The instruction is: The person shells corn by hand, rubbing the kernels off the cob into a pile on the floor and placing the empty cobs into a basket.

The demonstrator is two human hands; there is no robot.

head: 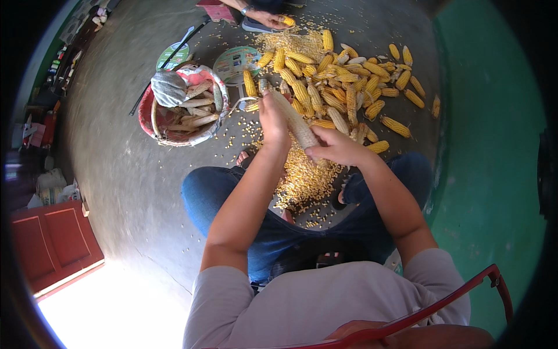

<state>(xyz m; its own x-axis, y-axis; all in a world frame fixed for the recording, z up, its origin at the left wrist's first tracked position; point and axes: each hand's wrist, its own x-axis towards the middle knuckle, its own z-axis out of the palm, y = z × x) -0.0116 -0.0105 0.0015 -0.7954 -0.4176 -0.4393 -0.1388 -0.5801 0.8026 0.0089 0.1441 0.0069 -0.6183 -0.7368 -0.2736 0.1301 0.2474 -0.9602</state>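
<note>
A pale, mostly bare corn cob (297, 125) is held between my two hands, slanting from upper left to lower right. My left hand (273, 117) lies along its upper end, and my right hand (333, 146) grips near its lower end. Beneath them, loose yellow kernels (309, 181) are heaped on the floor between my legs. Just beyond my hands spreads a pile of yellow corn cobs (344, 83), with a few paler ones among them.
A lined basket (220, 98) of bare cobs stands at left, a grey cloth (168, 88) on its rim. Round printed stools (237, 63) are beside it. Another person's hand (272, 19) holds a cob at the top. A green wall (484, 131) rises at right.
</note>
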